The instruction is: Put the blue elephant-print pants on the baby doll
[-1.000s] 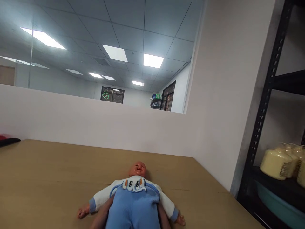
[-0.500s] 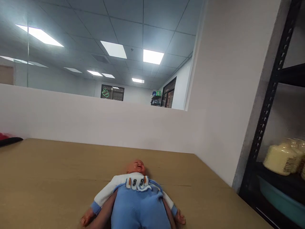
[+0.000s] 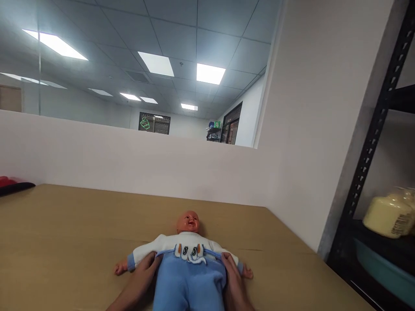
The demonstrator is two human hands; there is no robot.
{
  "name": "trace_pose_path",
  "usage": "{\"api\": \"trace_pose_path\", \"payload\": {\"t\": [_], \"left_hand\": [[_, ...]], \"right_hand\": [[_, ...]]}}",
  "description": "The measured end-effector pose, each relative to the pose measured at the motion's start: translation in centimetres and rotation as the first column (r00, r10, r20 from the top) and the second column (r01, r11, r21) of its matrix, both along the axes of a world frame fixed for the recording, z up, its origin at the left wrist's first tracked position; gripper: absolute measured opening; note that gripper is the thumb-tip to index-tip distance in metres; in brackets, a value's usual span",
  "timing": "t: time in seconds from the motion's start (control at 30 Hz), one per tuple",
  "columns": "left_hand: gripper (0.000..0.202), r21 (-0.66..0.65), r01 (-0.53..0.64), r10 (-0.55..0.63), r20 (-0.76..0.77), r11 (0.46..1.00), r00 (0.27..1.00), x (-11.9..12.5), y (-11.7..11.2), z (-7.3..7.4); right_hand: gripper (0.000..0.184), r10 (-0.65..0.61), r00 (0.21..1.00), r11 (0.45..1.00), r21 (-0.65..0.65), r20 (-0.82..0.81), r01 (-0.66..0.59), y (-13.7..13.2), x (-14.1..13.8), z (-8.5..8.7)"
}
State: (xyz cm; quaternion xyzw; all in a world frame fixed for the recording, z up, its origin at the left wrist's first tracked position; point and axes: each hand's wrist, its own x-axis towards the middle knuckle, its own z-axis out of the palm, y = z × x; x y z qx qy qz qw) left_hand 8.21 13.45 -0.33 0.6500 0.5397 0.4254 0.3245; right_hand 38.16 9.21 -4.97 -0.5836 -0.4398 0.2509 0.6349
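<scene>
A baby doll (image 3: 188, 222) lies on its back on the tan table (image 3: 65, 233), head away from me, arms spread. It wears a white top with blue cuffs and blue overalls (image 3: 188, 283) with an animal face on the bib. My left hand (image 3: 145, 270) lies along the doll's left flank with its fingers at the edge of the overalls. My right hand (image 3: 231, 274) presses the other side, fingers at the strap. Both wrists run off the bottom edge.
A white partition (image 3: 129, 166) backs the table, and a white wall closes its right side. At the right stands a black metal shelf (image 3: 369, 142) with yellow-filled jars (image 3: 387, 216) and a teal tub (image 3: 385, 276). A red and black item (image 3: 13, 185) lies at the far left.
The view has tilted down a little and more of both hands shows. The doll's arms have settled flatter on the table, and my fingers have come up beside the bib.
</scene>
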Motion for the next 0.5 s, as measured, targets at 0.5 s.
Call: {"api": "trace_pose_path", "payload": {"t": [0.5], "left_hand": [[0.039, 0.254, 0.060, -0.104, 0.166, 0.965, 0.981, 1.7, -2.6, -0.4]], "right_hand": [[0.023, 0.077, 0.724, 0.996, -0.013, 0.685, -0.093, 3.2, -4.5, 10.7]]}}
